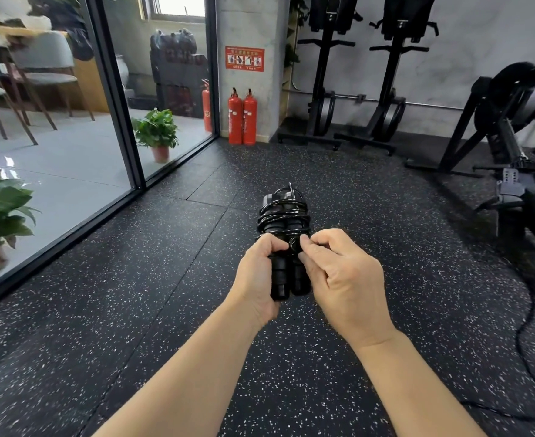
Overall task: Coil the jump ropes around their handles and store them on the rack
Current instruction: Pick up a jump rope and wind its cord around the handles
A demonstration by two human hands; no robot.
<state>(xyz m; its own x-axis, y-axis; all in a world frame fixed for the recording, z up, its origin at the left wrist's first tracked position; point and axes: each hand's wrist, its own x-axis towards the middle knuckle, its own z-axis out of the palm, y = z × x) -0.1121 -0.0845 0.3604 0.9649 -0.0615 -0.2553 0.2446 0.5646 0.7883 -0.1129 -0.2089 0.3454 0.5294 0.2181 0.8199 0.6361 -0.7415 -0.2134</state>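
A black jump rope (283,216) is held in front of me, its two handles side by side and pointing away, with the thin black cord wound in several loops around their upper half. My left hand (258,275) grips the lower part of the handles. My right hand (338,275) pinches the cord against the handles between thumb and forefinger, just below the coils. No storage rack for ropes is in view.
Speckled black rubber floor (165,310) lies all around. A glass wall (71,137) with potted plants (157,130) runs on the left. Two red fire extinguishers (242,118) stand at a pillar ahead. Rowing machines (512,121) stand right and upright ones behind; a loose black cable (524,326) lies on the floor.
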